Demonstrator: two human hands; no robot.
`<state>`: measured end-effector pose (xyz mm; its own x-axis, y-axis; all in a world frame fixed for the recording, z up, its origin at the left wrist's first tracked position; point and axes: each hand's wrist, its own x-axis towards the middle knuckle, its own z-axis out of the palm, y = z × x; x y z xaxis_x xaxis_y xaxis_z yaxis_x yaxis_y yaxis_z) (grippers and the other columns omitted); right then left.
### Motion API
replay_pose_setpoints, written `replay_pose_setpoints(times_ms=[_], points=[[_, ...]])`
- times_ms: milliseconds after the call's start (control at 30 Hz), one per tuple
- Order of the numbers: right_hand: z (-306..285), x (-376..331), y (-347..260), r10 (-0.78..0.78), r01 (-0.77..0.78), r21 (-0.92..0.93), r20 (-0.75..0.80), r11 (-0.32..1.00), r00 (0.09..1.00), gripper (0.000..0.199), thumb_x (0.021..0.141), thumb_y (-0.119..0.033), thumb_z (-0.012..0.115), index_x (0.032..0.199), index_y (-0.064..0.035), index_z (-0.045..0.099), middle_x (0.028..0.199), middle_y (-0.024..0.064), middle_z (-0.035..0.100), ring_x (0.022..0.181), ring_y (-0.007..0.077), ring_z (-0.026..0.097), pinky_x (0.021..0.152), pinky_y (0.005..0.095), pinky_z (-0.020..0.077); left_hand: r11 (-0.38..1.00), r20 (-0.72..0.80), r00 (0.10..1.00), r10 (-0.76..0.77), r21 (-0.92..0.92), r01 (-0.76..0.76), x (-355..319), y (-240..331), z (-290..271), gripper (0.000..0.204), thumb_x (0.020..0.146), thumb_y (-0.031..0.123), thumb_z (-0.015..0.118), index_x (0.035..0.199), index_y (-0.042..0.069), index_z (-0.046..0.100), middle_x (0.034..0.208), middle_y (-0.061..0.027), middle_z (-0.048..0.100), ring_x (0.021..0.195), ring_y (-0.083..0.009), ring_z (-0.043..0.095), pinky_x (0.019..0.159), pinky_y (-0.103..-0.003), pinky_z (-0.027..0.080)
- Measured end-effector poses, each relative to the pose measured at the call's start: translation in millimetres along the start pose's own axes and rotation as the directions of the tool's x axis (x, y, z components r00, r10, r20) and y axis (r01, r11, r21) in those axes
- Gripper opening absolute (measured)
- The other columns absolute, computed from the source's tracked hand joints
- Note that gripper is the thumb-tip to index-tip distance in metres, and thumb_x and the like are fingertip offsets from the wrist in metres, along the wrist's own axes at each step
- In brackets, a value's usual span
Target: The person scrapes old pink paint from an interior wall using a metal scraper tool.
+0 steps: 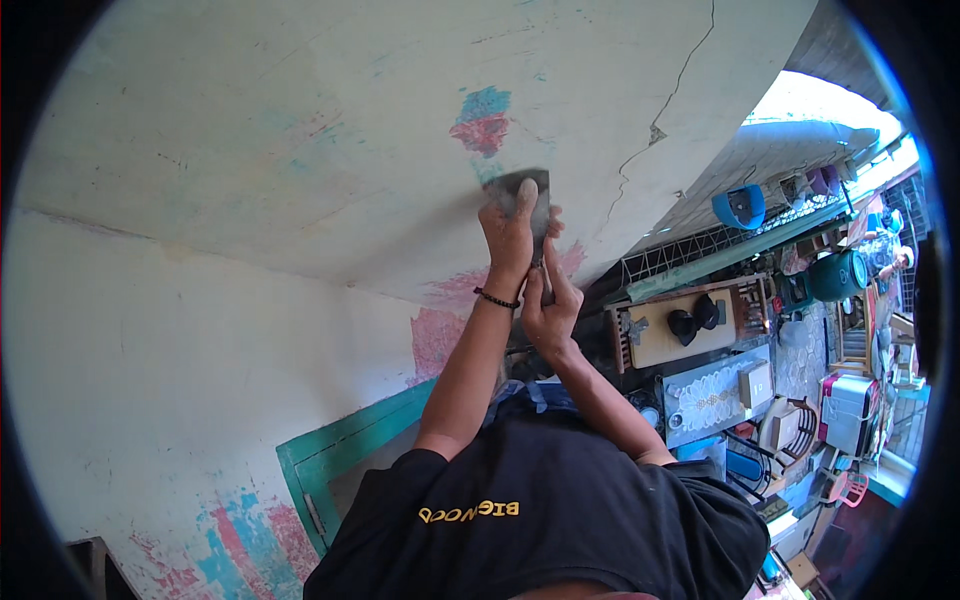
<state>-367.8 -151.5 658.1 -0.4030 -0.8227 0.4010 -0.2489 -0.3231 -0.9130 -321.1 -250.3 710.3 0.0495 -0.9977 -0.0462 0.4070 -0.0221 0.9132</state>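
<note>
A flat scraper (542,208) with a wide dark-grey blade lies against the pale wall (330,130). My left hand (508,240), a dark beaded bracelet on its wrist, is closed on the blade with the thumb pressed along its face. Lower down, my right hand (553,305) grips the handle, which its fingers partly hide. Just beyond the blade's edge is a patch of blue and pink paint (482,120). More pink paint shows on the wall below my hands.
A long crack (660,130) runs down the wall to the right. At lower left is a green frame (340,445). A wooden-framed table (660,330) with dark caps, a patterned table (710,395), chairs and a green barrel (838,275) stand to the right.
</note>
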Motion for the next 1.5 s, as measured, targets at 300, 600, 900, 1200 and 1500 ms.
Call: replay_pose_setpoints(times_ms=[300, 600, 900, 1200, 1500], points=[[1, 2, 0, 0.005, -0.005, 0.038, -0.01, 0.999, 1.0, 0.047, 0.092, 0.003, 0.058, 0.139, 0.0039, 0.057, 0.061, 0.0069, 0.055, 0.057, 0.0054, 0.054, 0.052, 0.0247, 0.0434, 0.997, 0.007, 0.999, 0.036, 0.067, -0.037, 2, 7, 4, 0.036, 0.098, 0.035, 0.069, 0.089, 0.0, 0.064, 0.07, -0.0128, 0.069, 0.052, -0.0197, 0.065, 0.047, -0.03, 0.052], [-1, 4, -1, 0.016, -0.016, 0.05, -0.015, 0.999, 1.0, 0.047, 0.094, 0.0, 0.059, 0.141, 0.0029, 0.055, 0.061, 0.0044, 0.053, 0.055, 0.0023, 0.046, 0.052, 0.0217, 0.0404, 1.0, 0.029, 0.999, 0.018, 0.023, -0.019, 3, -6, -1, 0.035, 0.098, 0.032, 0.069, 0.091, -0.002, 0.065, 0.071, -0.0135, 0.069, 0.051, -0.0196, 0.065, 0.047, -0.03, 0.052], [0, 12, -13, 0.02, -0.019, 0.084, -0.004, 0.996, 1.0, 0.047, 0.095, 0.001, 0.057, 0.142, 0.0032, 0.054, 0.06, 0.0039, 0.052, 0.054, 0.0032, 0.048, 0.052, 0.0227, 0.0409, 0.995, 0.03, 0.999, 0.041, 0.09, -0.044, 3, 12, 8, 0.031, 0.098, 0.029, 0.068, 0.096, -0.002, 0.065, 0.07, -0.0125, 0.068, 0.05, -0.0188, 0.065, 0.045, -0.029, 0.052], [-1, 7, -1, 0.014, -0.014, 0.049, -0.011, 0.999, 1.0, 0.049, 0.093, 0.002, 0.059, 0.142, 0.0028, 0.055, 0.06, 0.0039, 0.048, 0.053, 0.0038, 0.043, 0.051, 0.0223, 0.038, 0.998, 0.039, 0.998, 0.054, 0.042, -0.056, 1, 16, 12, 0.03, 0.099, 0.029, 0.067, 0.095, -0.001, 0.063, 0.071, -0.0134, 0.068, 0.051, -0.02, 0.065, 0.046, -0.03, 0.053], [-1, 11, -11, -0.025, 0.026, 0.042, -0.015, 0.999, 1.0, 0.047, 0.094, 0.002, 0.057, 0.141, 0.0049, 0.054, 0.062, 0.0062, 0.056, 0.057, 0.0058, 0.053, 0.054, 0.0249, 0.045, 0.997, 0.06, 0.996, 0.071, 0.023, -0.073, 5, 11, 10, 0.031, 0.099, 0.03, 0.068, 0.092, -0.001, 0.065, 0.071, -0.0115, 0.068, 0.052, -0.0183, 0.064, 0.046, -0.03, 0.053]])
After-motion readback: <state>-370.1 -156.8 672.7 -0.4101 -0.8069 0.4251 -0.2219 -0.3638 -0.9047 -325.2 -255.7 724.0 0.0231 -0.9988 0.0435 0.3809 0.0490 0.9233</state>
